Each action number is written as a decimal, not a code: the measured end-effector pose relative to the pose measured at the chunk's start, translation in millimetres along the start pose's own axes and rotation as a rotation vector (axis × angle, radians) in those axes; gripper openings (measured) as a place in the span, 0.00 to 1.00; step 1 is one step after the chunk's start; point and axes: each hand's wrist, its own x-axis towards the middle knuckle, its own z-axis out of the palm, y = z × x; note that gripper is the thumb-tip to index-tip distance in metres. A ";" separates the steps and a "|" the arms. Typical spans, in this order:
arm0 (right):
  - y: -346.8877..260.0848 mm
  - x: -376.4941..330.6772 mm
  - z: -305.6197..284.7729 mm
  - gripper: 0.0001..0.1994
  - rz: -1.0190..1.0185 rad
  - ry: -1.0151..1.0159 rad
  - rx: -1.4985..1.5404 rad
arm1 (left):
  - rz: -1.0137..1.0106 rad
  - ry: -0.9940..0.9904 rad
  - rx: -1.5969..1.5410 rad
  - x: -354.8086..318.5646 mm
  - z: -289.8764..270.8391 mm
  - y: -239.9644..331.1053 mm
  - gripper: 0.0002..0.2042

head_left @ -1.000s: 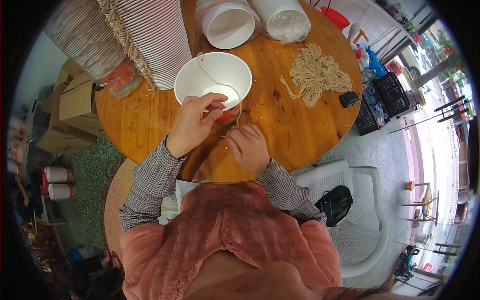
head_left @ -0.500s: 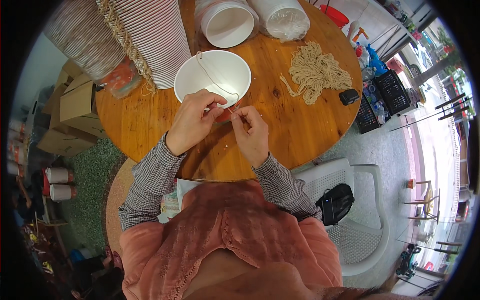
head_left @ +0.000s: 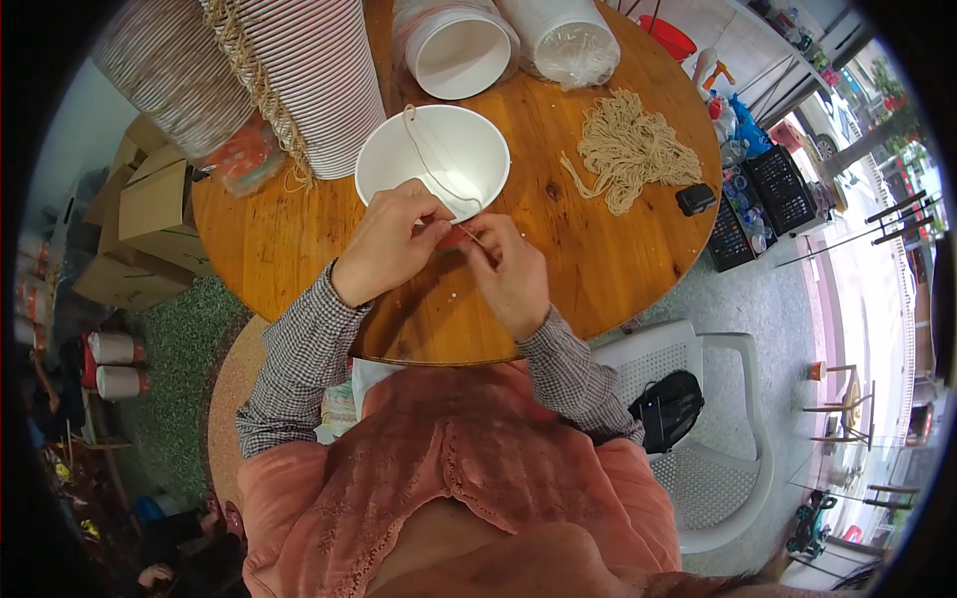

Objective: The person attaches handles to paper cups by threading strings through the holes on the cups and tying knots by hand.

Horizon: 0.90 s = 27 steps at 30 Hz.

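Observation:
A white paper bowl (head_left: 431,149) stands on the round wooden table (head_left: 598,259), with a thin tan string (head_left: 427,159) running across its inside from the far rim. My left hand (head_left: 391,239) pinches the bowl's near rim where the string ends. My right hand (head_left: 510,271) pinches the same string beside it, fingertips almost touching the left hand's. A small red-orange thing (head_left: 454,239) shows between the two hands; I cannot tell what it is.
A heap of tan strings (head_left: 630,149) lies on the table's right side, a small black object (head_left: 695,199) next to it. Tall stacks of ribbed paper bowls (head_left: 309,80) stand at the back left, white stacks (head_left: 454,45) behind. A white plastic chair (head_left: 718,439) holds a black bag (head_left: 670,409).
My right hand has moved up from the table toward the bowl's rim and met my left hand at the string. The bowl has stayed in place.

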 end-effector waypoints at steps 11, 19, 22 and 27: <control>-21.6 58.1 -21.5 0.08 -0.380 -0.112 -0.066 | -0.113 0.097 -0.126 -1.6 -1.1 -2.4 0.04; -27.0 51.1 -15.1 0.06 -0.275 -0.247 -0.100 | 0.152 0.374 -0.083 -4.7 11.5 -7.8 0.05; -29.1 50.6 -12.6 0.06 -0.192 -0.157 0.100 | 0.049 0.540 0.004 -13.8 22.4 -7.3 0.06; -28.8 51.8 -6.2 0.05 -0.330 -0.042 0.056 | 0.039 0.390 -0.013 -20.0 22.2 1.7 0.14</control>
